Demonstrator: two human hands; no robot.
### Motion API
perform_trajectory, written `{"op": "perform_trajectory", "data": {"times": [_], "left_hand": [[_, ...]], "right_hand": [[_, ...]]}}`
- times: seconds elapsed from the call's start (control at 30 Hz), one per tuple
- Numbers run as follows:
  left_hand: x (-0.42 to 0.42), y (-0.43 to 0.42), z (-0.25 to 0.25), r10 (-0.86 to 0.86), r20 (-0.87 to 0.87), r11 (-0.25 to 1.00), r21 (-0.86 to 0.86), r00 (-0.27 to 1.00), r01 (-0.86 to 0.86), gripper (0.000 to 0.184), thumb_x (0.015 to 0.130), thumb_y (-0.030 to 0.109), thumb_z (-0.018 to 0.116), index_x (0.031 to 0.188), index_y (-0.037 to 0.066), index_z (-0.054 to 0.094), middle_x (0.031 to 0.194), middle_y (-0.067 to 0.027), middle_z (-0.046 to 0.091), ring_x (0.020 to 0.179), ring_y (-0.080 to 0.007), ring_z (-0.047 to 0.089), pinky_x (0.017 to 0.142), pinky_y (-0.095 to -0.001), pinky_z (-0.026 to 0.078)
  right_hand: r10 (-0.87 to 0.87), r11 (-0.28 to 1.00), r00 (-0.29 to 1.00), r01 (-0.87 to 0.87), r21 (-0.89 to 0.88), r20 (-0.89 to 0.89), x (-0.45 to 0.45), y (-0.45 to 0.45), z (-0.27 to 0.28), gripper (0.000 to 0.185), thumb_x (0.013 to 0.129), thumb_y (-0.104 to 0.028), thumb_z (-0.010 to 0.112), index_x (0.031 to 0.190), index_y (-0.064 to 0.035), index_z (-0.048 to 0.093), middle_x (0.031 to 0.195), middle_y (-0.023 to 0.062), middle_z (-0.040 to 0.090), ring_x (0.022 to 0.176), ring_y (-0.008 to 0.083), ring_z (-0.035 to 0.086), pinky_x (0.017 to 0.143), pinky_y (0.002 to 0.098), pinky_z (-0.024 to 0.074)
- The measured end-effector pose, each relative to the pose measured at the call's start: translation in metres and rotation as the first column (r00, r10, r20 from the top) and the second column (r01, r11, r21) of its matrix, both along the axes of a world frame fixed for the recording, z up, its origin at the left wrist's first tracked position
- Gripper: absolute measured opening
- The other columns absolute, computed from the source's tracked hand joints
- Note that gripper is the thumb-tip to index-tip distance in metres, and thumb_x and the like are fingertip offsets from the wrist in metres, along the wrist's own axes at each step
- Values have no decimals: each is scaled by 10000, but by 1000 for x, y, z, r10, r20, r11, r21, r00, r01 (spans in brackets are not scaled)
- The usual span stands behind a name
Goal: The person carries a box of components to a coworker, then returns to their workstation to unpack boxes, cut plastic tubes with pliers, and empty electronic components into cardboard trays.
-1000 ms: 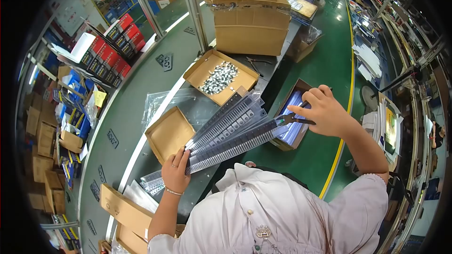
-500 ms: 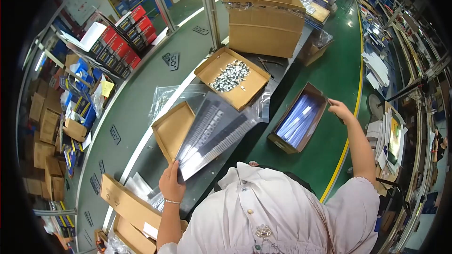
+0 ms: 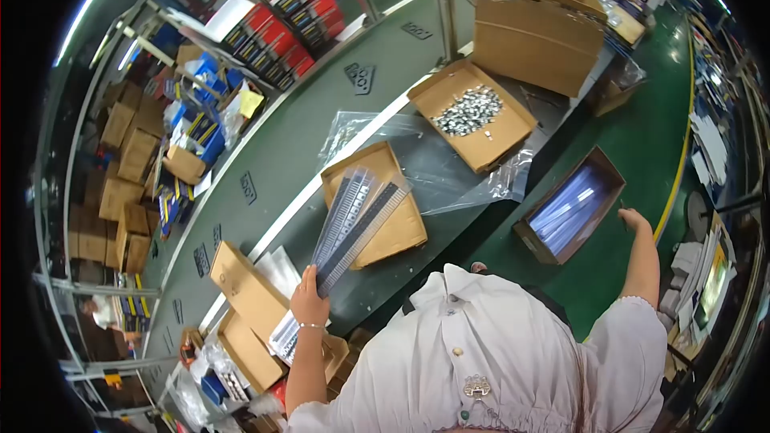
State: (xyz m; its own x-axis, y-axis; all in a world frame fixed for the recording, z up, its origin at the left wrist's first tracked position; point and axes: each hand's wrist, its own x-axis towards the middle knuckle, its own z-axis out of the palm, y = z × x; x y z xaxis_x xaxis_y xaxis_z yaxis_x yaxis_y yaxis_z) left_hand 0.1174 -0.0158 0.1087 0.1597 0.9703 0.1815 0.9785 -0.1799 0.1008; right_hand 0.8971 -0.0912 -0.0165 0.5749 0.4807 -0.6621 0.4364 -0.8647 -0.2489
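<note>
My left hand (image 3: 309,297) is closed on the near ends of clear plastic strips (image 3: 350,220) with rows of dark and light markings. They fan out over a shallow cardboard tray (image 3: 413,234) on the dark work surface. My right hand (image 3: 636,223) is out to the right with its fingers curled, just beside a long cardboard box (image 3: 532,247). A small dark thing shows at its fingertips; I cannot make out what it is. Inside that box lie many long, bluish clear strips (image 3: 573,200).
Another cardboard tray (image 3: 437,95) holds a heap of small metal parts (image 3: 469,111). Beyond it stands a large open carton (image 3: 533,44). Plastic film (image 3: 449,184) lies between the trays. Flat black plates (image 3: 361,78) rest on the green conveyor belt (image 3: 297,144). An open carton (image 3: 249,277) stands near my left arm.
My view has turned, shifting the scene to the right. The strips in my left hand have swung to a narrower fan over the tray. My right hand is now apart from the long box's edge.
</note>
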Motion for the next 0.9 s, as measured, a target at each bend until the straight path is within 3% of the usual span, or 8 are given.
{"op": "perform_trajectory", "data": {"times": [0.03, 0.1, 0.17, 0.23, 0.33, 0.5, 0.67, 0.9], "left_hand": [[-2, 4, -3, -7, -27, 1000, -16, 1000, 7, 638, 525, 7, 559, 1132, 122, 402, 1126, -84, 469, 798, -268, 534, 686, -347, 436], [-6, 2, -4, 32, -84, 998, -52, 996, -36, 628, 531, 17, 558, 1130, 131, 405, 1125, -70, 470, 778, -261, 536, 672, -343, 437], [-12, 8, -10, 48, -141, 995, -83, 989, -60, 618, 538, 28, 557, 1127, 140, 408, 1125, -56, 472, 759, -253, 538, 657, -338, 439], [-21, 12, -21, 55, -249, 989, -122, 967, -87, 613, 552, 47, 547, 1135, 164, 401, 1136, -24, 464, 723, -242, 539, 640, -334, 439], [-38, 19, -30, 50, -306, 977, -183, 951, -110, 601, 577, 60, 539, 1143, 184, 380, 1145, -6, 450, 727, -249, 545, 646, -350, 436], [-51, 26, -8, -18, -417, 950, -290, 909, -114, 489, 650, 62, 502, 1107, 199, 395, 1114, -3, 465, 754, -257, 550, 653, -359, 436], [-64, 32, 14, -92, -476, 951, -304, 875, -66, 422, 695, 60, 452, 1089, 206, 420, 1056, 20, 488, 739, -258, 556, 645, -357, 438], [-61, 41, 44, -153, -523, 953, -304, 839, -15, 406, 678, 58, 462, 1062, 193, 450, 1019, 14, 509, 718, -251, 553, 622, -343, 445]], "right_hand": [[9, 1000, 1000, -9, -1, -2, -5, -6, -7, 538, 594, -344, 525, 1017, -13, 491, 964, 169, 521, 959, 255, 477, 797, 306, 369], [-332, 886, 896, 404, 229, -296, -30, -9, -14, 318, 618, -344, 503, 715, -50, 573, 664, 80, 514, 603, 180, 476, 503, 324, 361], [-398, 840, 878, 466, 279, -267, -52, -12, -24, 296, 645, -350, 499, 715, -69, 560, 638, 60, 493, 528, 165, 428, 439, 335, 319], [-383, 797, 864, 488, 356, -328, -54, -24, -68, 427, 659, -367, 517, 943, -49, 541, 882, 92, 536, 803, 203, 488, 672, 315, 393], [-356, 907, 855, 414, 82, -377, -75, -40, -96, 548, 655, -354, 533, 1096, -36, 464, 1118, 141, 450, 1005, 255, 419, 803, 362, 350], [-383, 910, 816, 414, -26, -433, -147, -61, -119, 346, 668, -396, 503, 767, -68, 549, 624, 84, 494, 512, 200, 433, 455, 324, 340], [-385, 912, 844, 286, -294, -372, -213, -37, -76, 286, 605, -382, 524, 553, -120, 422, 448, 33, 328, 356, 156, 297, 357, 318, 202], [-13, 1000, 834, 11, -8, -551, -247, -18, -96, 306, 633, -349, 534, 685, -48, 528, 474, 49, 380, 374, 163, 344, 366, 333, 256]]}}
